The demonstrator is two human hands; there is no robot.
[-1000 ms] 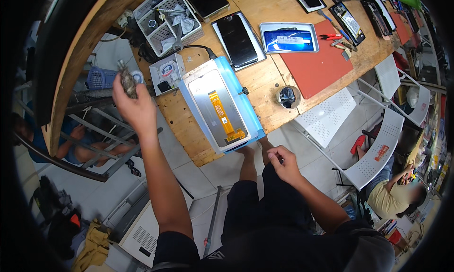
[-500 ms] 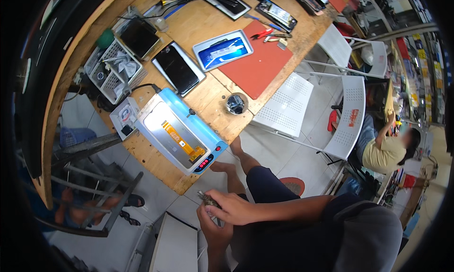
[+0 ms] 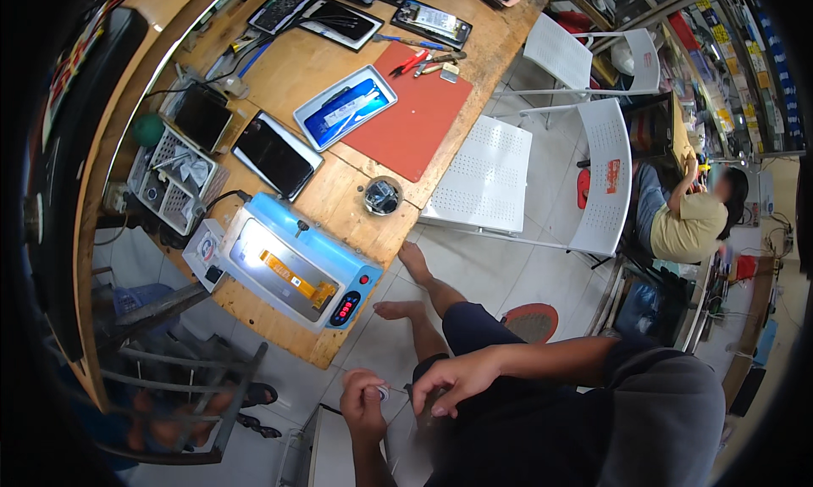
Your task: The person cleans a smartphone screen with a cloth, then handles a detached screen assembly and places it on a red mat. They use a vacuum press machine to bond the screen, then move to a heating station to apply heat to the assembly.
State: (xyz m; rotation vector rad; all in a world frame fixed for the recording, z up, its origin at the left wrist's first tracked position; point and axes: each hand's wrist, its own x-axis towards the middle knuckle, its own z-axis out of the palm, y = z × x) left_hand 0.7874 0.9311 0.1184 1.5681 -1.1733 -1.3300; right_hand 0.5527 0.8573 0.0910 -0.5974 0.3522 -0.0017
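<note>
My left hand (image 3: 364, 405) is closed, with the pale round end of a small object (image 3: 384, 393) showing beside the thumb. To its right my right hand (image 3: 461, 380) has its fingers bent downward around something greyish and blurred that I cannot make out. Both hands are held over my lap, apart from each other, off the near corner of the wooden bench (image 3: 323, 348). Closest to them on the bench is a blue heating plate (image 3: 351, 271) with a red lit display. On it lies a phone screen panel with an orange flex cable (image 3: 292, 277).
Beyond are a dark phone (image 3: 275, 155), a blue phone in a tray (image 3: 345, 113), a red mat (image 3: 406, 135) with pliers, and a small round jar (image 3: 383, 196). White chairs (image 3: 483, 174) stand right of the bench. A person (image 3: 686, 220) sits farther right.
My hands have come apart; before, they were together on a small metallic object. The view has shifted, so the bench sits farther left in the picture.
</note>
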